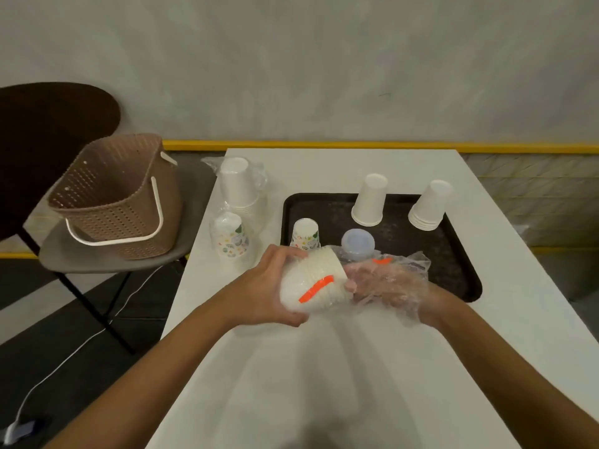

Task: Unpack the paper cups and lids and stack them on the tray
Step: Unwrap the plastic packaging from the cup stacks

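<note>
A brown basket point(113, 196) sits on a chair at the left. Two wrapped cup stacks point(238, 186) stand on the tabletop point(324, 367) beside the black tray point(460, 277). One has a floral print, too blurred to read. The left hand point(269, 286) has its fingers curled round an orange-striped white cup stack point(316, 280) at the tray's near edge. The right hand point(382, 283) lies under the clear wrapper point(411, 270), so I cannot tell its grip.

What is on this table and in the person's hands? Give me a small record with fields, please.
Left hand: grips an orange-marked stack of white cups, lying sideways
Right hand: covered by the clear plastic wrapper; grip unclear
On the black tray: upside-down white cup, white cup stack, patterned cup, clear lids
Wrapped, left of the tray: plain cup pack, patterned cup pack
Chair: brown basket
</note>
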